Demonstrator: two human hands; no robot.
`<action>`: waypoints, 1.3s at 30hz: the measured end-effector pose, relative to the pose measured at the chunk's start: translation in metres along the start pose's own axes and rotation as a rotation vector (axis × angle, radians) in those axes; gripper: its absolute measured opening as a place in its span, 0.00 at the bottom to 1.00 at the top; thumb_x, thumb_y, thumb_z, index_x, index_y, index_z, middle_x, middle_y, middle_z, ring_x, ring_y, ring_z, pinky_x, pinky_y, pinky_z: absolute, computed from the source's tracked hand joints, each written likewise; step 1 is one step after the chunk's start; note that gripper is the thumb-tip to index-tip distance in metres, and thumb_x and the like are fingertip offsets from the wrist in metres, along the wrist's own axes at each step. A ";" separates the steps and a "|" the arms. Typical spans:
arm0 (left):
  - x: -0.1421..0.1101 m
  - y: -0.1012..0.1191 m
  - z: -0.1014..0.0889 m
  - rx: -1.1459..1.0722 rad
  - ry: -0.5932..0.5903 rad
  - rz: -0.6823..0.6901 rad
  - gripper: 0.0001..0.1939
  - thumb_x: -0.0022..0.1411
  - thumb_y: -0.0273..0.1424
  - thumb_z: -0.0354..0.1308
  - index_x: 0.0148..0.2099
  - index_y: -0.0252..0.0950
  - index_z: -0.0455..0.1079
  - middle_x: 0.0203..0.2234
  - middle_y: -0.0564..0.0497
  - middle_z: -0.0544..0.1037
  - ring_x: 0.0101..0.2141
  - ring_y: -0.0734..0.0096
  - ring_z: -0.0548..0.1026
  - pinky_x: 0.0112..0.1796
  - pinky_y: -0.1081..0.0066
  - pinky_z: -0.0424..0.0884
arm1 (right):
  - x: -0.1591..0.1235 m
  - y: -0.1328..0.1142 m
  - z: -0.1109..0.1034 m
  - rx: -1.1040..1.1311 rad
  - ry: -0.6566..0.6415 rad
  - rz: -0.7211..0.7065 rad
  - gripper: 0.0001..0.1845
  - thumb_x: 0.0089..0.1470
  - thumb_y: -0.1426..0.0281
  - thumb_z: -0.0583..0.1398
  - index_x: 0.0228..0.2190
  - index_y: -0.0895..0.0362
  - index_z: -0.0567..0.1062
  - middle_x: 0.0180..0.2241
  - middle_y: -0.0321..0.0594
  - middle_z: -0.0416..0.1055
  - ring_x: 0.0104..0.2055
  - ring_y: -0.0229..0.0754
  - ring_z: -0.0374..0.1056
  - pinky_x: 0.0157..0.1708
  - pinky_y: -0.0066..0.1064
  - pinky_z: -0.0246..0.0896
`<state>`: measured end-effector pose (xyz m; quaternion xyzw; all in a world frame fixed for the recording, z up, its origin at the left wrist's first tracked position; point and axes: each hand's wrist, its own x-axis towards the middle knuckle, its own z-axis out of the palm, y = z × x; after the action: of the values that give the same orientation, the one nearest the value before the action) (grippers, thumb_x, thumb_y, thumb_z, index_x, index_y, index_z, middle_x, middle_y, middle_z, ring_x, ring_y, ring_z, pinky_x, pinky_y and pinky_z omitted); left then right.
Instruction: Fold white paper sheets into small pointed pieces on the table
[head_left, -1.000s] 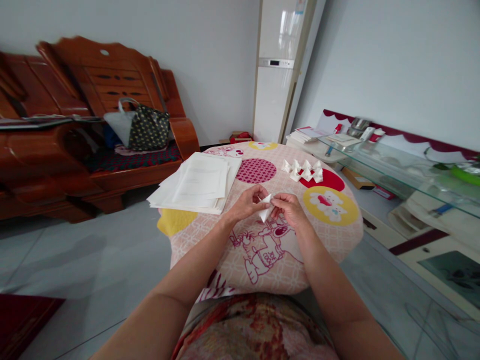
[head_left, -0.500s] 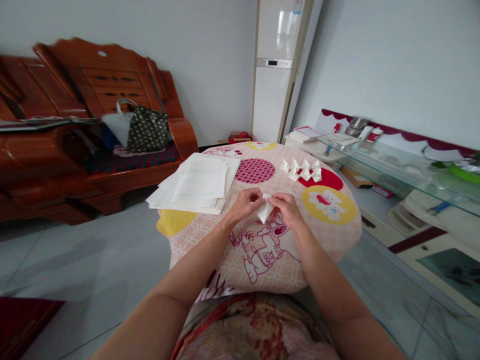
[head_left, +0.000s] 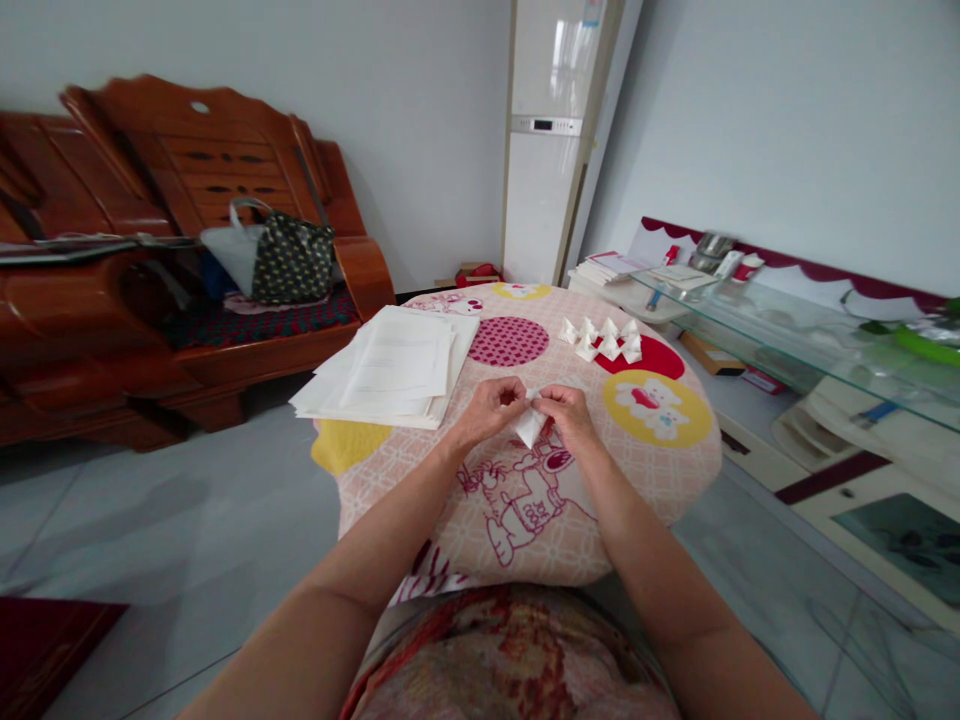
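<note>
Between my two hands is a small piece of folded white paper (head_left: 529, 426), its pointed end facing down toward me. My left hand (head_left: 495, 408) pinches its left upper edge with thumb and forefinger. On the other side my right hand (head_left: 567, 410) grips the upper right edge in the same way. The fingers hide part of the folds. Beyond my right hand, several folded white paper pieces (head_left: 609, 348) stand in two rows. A stack of white paper sheets (head_left: 401, 360) lies on the left of the table.
A patterned cloth covers the round table (head_left: 450, 510). To the left is a wooden sofa (head_left: 225, 150) with a dark patterned bag (head_left: 292, 258) on it. A glass-topped cabinet (head_left: 795, 330) runs along the right wall. A tall white air conditioner (head_left: 541, 190) stands behind.
Both hands keep their pinch on the folded paper, with hardly any movement. The whole view has shifted very slightly.
</note>
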<state>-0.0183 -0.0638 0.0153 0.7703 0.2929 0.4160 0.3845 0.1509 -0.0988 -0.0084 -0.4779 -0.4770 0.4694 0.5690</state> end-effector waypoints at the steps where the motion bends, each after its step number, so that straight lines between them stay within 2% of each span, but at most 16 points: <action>1: 0.000 0.000 0.000 0.005 0.001 0.008 0.11 0.57 0.36 0.59 0.27 0.35 0.67 0.21 0.56 0.67 0.25 0.75 0.63 0.29 0.73 0.60 | 0.000 0.000 0.000 -0.005 -0.006 -0.002 0.12 0.40 0.63 0.68 0.20 0.55 0.72 0.16 0.31 0.66 0.17 0.34 0.59 0.16 0.26 0.51; 7: -0.001 -0.001 0.000 -0.044 -0.024 0.044 0.14 0.62 0.39 0.59 0.30 0.34 0.69 0.23 0.54 0.70 0.26 0.75 0.65 0.29 0.73 0.60 | 0.000 0.000 0.001 -0.052 -0.017 -0.015 0.11 0.38 0.65 0.68 0.20 0.55 0.71 0.17 0.30 0.65 0.19 0.34 0.59 0.18 0.27 0.51; 10: 0.000 -0.004 -0.001 -0.128 0.006 0.043 0.16 0.66 0.43 0.57 0.36 0.34 0.70 0.24 0.54 0.70 0.26 0.74 0.65 0.27 0.73 0.59 | -0.002 -0.001 0.002 -0.076 -0.026 -0.018 0.11 0.40 0.64 0.67 0.20 0.55 0.71 0.17 0.30 0.65 0.19 0.35 0.59 0.18 0.27 0.51; 14: 0.001 -0.009 -0.001 -0.193 -0.053 0.032 0.13 0.65 0.40 0.59 0.44 0.34 0.69 0.21 0.57 0.67 0.22 0.76 0.63 0.25 0.75 0.56 | -0.003 -0.002 0.002 -0.094 -0.023 -0.031 0.11 0.44 0.62 0.65 0.21 0.55 0.72 0.17 0.30 0.64 0.18 0.35 0.58 0.17 0.27 0.51; 22: 0.001 -0.011 -0.001 -0.252 -0.067 0.034 0.13 0.65 0.39 0.60 0.45 0.34 0.68 0.22 0.56 0.69 0.22 0.76 0.65 0.25 0.74 0.56 | -0.003 -0.003 -0.002 -0.115 -0.053 -0.065 0.11 0.49 0.60 0.61 0.23 0.54 0.74 0.17 0.31 0.65 0.17 0.36 0.60 0.15 0.28 0.54; 28: 0.002 -0.012 0.000 -0.306 -0.082 -0.006 0.16 0.64 0.41 0.61 0.46 0.34 0.67 0.23 0.55 0.71 0.23 0.75 0.67 0.25 0.74 0.58 | -0.002 -0.002 -0.001 -0.089 0.004 -0.067 0.12 0.48 0.60 0.60 0.21 0.54 0.72 0.17 0.32 0.65 0.16 0.35 0.58 0.15 0.28 0.51; 32: 0.002 -0.010 -0.001 -0.330 -0.088 -0.017 0.18 0.63 0.42 0.62 0.46 0.34 0.67 0.24 0.55 0.72 0.23 0.75 0.68 0.25 0.74 0.59 | 0.000 -0.003 -0.001 0.014 0.041 -0.037 0.16 0.48 0.56 0.61 0.21 0.54 0.71 0.17 0.33 0.66 0.16 0.36 0.59 0.14 0.29 0.53; 36: 0.001 -0.008 -0.002 -0.346 -0.089 -0.023 0.17 0.64 0.42 0.62 0.46 0.34 0.67 0.24 0.55 0.71 0.23 0.76 0.68 0.25 0.74 0.59 | 0.000 -0.008 -0.002 0.046 -0.015 -0.009 0.25 0.50 0.47 0.62 0.21 0.56 0.73 0.16 0.37 0.69 0.14 0.36 0.60 0.13 0.29 0.53; 39: 0.000 -0.007 -0.002 -0.345 -0.090 -0.022 0.16 0.64 0.40 0.61 0.46 0.33 0.67 0.22 0.56 0.70 0.21 0.77 0.65 0.24 0.75 0.57 | -0.002 -0.010 -0.003 0.008 -0.064 -0.040 0.22 0.47 0.50 0.67 0.19 0.56 0.72 0.16 0.34 0.67 0.13 0.34 0.59 0.13 0.27 0.51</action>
<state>-0.0205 -0.0594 0.0106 0.7072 0.2083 0.4211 0.5284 0.1548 -0.1018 0.0008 -0.4509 -0.5024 0.4750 0.5645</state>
